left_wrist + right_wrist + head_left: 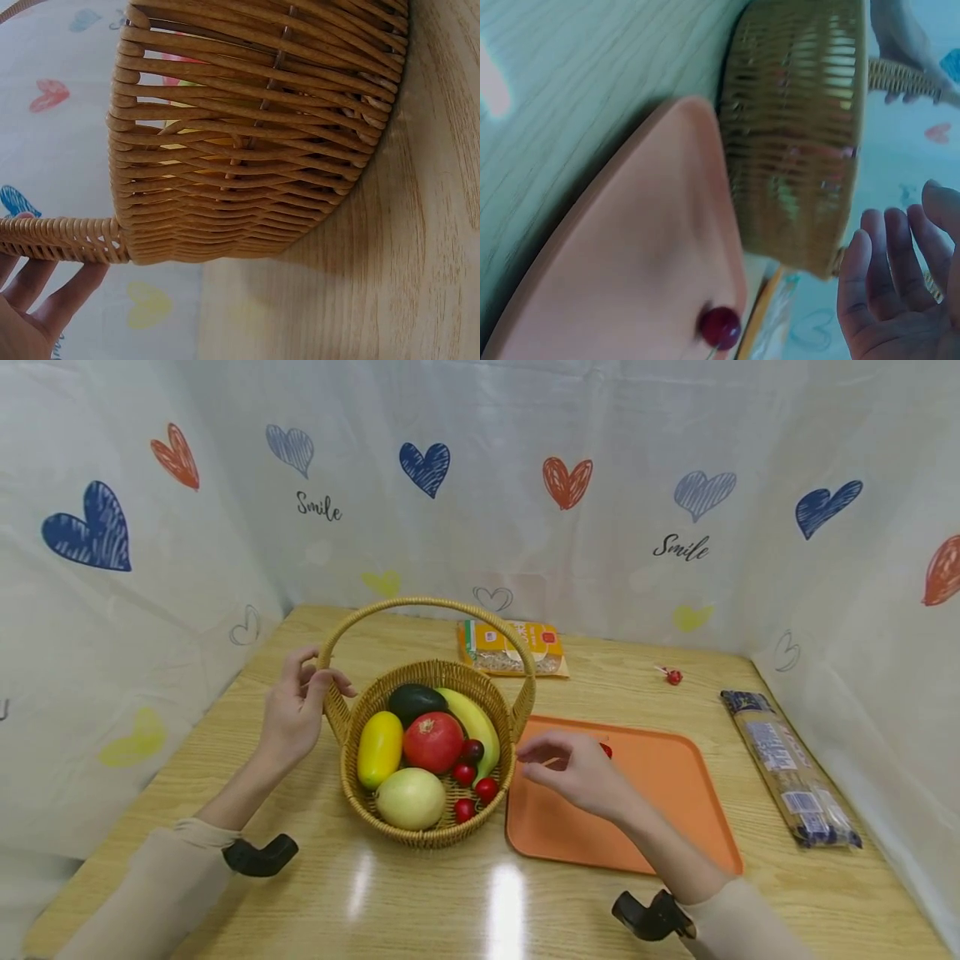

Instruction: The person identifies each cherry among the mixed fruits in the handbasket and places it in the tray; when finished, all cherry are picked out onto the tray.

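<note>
A wicker basket with a tall arched handle stands upright on the table. Inside lie a yellow oval fruit, a dark green avocado-like fruit, a red pomegranate, a banana, a pale green round fruit and several cherries. My left hand holds the handle's left side, its fingers behind the handle in the left wrist view. Beside the right rim, my right hand hovers over an orange tray, fingers loosely bent and holding nothing. One cherry lies on the tray, mostly hidden by this hand in the head view.
An orange food packet lies behind the basket. Farther right is a small red ball on a white stick. A long clear and blue packet lies by the table's right edge. Curtains with printed hearts enclose the back and sides.
</note>
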Demonstrator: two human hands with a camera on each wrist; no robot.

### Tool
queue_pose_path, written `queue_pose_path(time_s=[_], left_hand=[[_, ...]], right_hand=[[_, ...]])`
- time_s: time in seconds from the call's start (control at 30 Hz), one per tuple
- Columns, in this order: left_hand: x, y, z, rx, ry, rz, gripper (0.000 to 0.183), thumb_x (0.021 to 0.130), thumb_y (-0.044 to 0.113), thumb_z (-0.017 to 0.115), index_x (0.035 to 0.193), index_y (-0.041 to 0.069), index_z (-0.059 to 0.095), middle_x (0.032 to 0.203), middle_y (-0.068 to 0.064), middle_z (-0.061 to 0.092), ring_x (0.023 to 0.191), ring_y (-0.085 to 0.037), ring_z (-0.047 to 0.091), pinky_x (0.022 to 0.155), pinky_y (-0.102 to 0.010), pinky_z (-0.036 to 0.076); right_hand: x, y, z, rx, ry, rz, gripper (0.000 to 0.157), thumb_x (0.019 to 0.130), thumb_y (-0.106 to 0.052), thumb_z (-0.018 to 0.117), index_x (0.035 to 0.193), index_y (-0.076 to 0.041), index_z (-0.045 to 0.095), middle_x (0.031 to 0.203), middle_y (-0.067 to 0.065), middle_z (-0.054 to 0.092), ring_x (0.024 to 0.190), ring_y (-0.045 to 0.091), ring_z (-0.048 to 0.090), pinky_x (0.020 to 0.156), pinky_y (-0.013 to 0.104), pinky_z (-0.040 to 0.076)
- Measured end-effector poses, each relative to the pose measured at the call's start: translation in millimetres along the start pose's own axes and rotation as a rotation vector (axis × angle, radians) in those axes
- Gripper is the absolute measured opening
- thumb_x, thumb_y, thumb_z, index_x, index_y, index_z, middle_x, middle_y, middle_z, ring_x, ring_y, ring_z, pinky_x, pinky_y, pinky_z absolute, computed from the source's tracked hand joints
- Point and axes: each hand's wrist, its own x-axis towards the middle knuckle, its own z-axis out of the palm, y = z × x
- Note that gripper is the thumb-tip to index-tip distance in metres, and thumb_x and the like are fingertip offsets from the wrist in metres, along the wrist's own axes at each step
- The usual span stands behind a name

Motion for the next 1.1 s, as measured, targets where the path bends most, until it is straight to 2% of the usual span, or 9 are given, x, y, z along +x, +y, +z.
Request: queue_pose_path(time_s=[0.13, 0.23, 0.37, 0.53, 0.73, 0.93, 1.1], left_hand=[[0.6, -21.0, 3.3, 0.006, 0.000, 0.004, 0.025, 0.102, 0.015, 0.040, 0.124, 0.003, 0.043, 0.080, -0.016, 0.066, 0.051, -0.008, 0.044, 0.049, -0.019, 0.030], [0.6, -25.9, 4.0, 0.005, -0.002, 0.008, 0.025, 0.102, 0.016, 0.041, 0.124, 0.004, 0.044, 0.080, -0.015, 0.066, 0.052, -0.009, 0.044, 0.050, -0.019, 0.031], [0.3, -14.2, 2.7, 0.001, 0.003, 0.023, 0.025, 0.102, 0.014, 0.041, 0.123, 0.001, 0.043, 0.079, -0.016, 0.066, 0.048, -0.007, 0.038, 0.048, -0.019, 0.029], [-0.4, 6.1, -0.3, -0.021, 0.001, 0.044, 0.026, 0.102, 0.017, 0.040, 0.120, -0.001, 0.043, 0.078, -0.022, 0.064, 0.048, -0.006, 0.036, 0.047, -0.019, 0.028], [-0.5, 11.8, -1.0, -0.014, 0.001, 0.020, 0.024, 0.102, 0.014, 0.040, 0.120, -0.003, 0.044, 0.078, -0.021, 0.064, 0.048, -0.007, 0.037, 0.048, -0.019, 0.028], [-0.2, 14.1, -2.3, -0.005, 0.000, 0.024, 0.023, 0.102, 0.011, 0.040, 0.118, -0.005, 0.043, 0.077, -0.021, 0.064, 0.047, -0.004, 0.031, 0.046, -0.019, 0.027], [0.0, 13.5, -2.9, 0.000, -0.005, 0.020, 0.022, 0.102, 0.009, 0.039, 0.119, -0.006, 0.042, 0.078, -0.021, 0.064, 0.048, -0.004, 0.036, 0.047, -0.018, 0.028]], right_hand=[[5, -11, 12.8, 0.034, -0.033, -0.034, 0.020, 0.086, -0.011, 0.069, 0.105, -0.004, 0.067, 0.100, 0.011, 0.067, 0.092, 0.018, 0.062, 0.079, 0.038, 0.051], [10, -18, 21.9, 0.025, -0.051, -0.053, 0.019, 0.086, -0.013, 0.069, 0.104, -0.007, 0.068, 0.099, 0.007, 0.067, 0.091, 0.015, 0.062, 0.079, 0.037, 0.051], [19, -26, 31.5, -0.012, -0.078, -0.072, 0.019, 0.088, -0.017, 0.068, 0.105, -0.009, 0.068, 0.098, 0.000, 0.067, 0.091, 0.012, 0.060, 0.078, 0.033, 0.050], [30, -33, 41.6, -0.005, -0.104, -0.114, 0.020, 0.087, -0.015, 0.069, 0.104, -0.005, 0.068, 0.096, 0.004, 0.067, 0.088, 0.014, 0.061, 0.074, 0.031, 0.052], [40, -34, 48.1, -0.012, -0.122, -0.115, 0.019, 0.087, -0.013, 0.069, 0.103, -0.004, 0.068, 0.093, 0.000, 0.066, 0.084, 0.013, 0.061, 0.073, 0.032, 0.052], [47, -32, 51.2, -0.053, -0.148, -0.060, 0.020, 0.085, -0.015, 0.070, 0.103, -0.005, 0.068, 0.091, -0.003, 0.066, 0.083, 0.011, 0.061, 0.070, 0.030, 0.051], [54, -30, 55.3, -0.128, -0.166, -0.016, 0.020, 0.084, -0.015, 0.072, 0.102, -0.006, 0.068, 0.088, -0.002, 0.066, 0.081, 0.012, 0.062, 0.070, 0.025, 0.049]])
